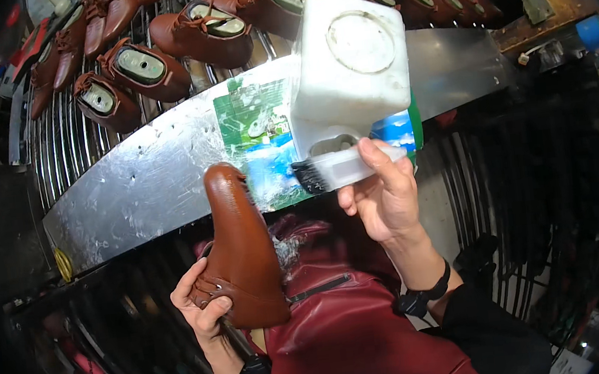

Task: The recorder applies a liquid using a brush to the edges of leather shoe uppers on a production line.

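My left hand [202, 299] is closed around the laced opening of a brown leather shoe upper [241, 255], which stands on end over my lap with its toe pointing up and away. In my right hand [388, 196] is a flat brush [348, 167] with a pale handle and black bristles, pinched between thumb and fingers. The bristles point left, a little apart from the shoe. Just beyond the brush is a white plastic container [355, 53] with a round mark on its face and an opening low on its near side.
A scuffed metal shelf [145, 174] curves across in front of me, with a green and blue printed sheet [256, 118] under the container. Several brown shoes [203, 33] stand on metal rails behind it. A dark red apron [344, 335] covers my lap.
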